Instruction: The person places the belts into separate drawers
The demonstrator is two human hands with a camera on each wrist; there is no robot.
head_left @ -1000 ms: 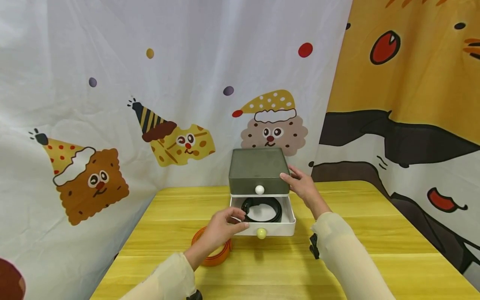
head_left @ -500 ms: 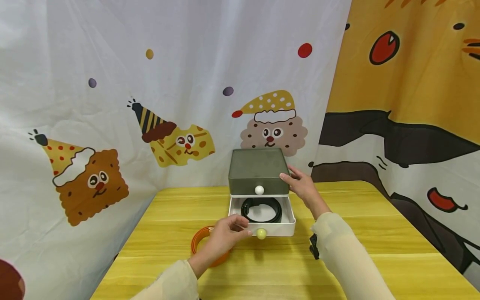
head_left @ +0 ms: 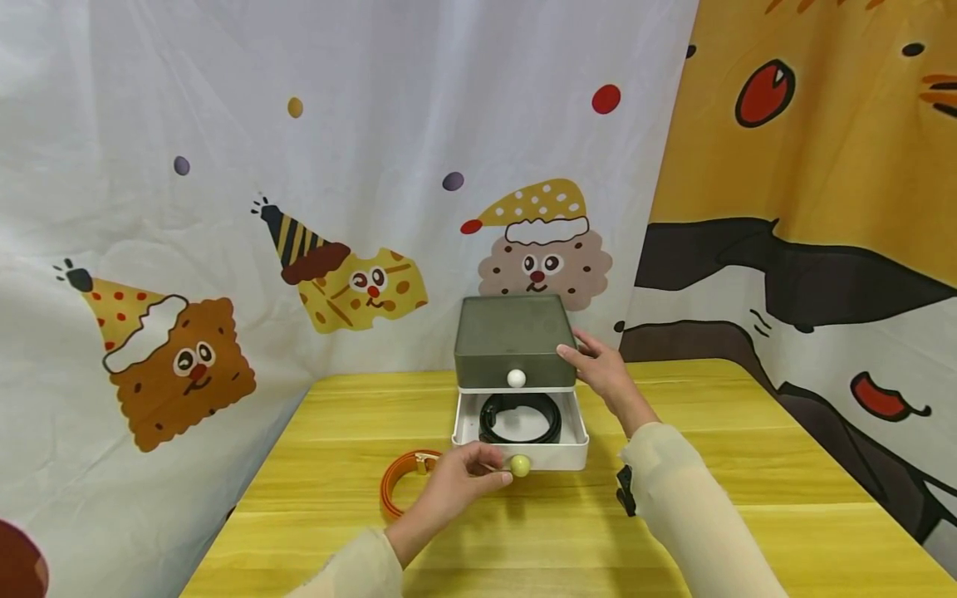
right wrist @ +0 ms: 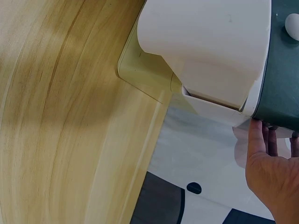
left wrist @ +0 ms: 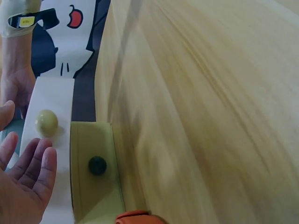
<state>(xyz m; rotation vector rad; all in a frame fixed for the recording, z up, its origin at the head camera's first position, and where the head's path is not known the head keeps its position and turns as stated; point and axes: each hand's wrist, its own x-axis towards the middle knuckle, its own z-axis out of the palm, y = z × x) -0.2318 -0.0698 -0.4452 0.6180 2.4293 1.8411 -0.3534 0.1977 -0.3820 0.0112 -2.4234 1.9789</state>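
A small drawer box has a dark green top drawer [head_left: 516, 328] with a white knob. Below it a white drawer [head_left: 557, 457] is pulled out, holding a coiled black belt [head_left: 552, 415]. Close to that drawer's yellow-green knob [head_left: 520, 466] is my left hand [head_left: 458, 482]. Its fingers are extended beside the knob in the left wrist view, apart from one another. My right hand [head_left: 607, 378] rests against the right side of the green part, thumb at its front corner; the right wrist view shows straight fingers [right wrist: 256, 137] touching that side.
A coiled orange belt [head_left: 389, 490] with a gold buckle lies on the wooden table [head_left: 336, 432], left of the box and partly behind my left hand. Under the white drawer sits a yellow drawer [left wrist: 96, 196] with a dark knob. A printed curtain [head_left: 374, 124] hangs behind.
My left hand has moved right and slightly down, from the white drawer's left rim to its knob, uncovering more of the orange belt. The right hand and the drawers look unmoved.
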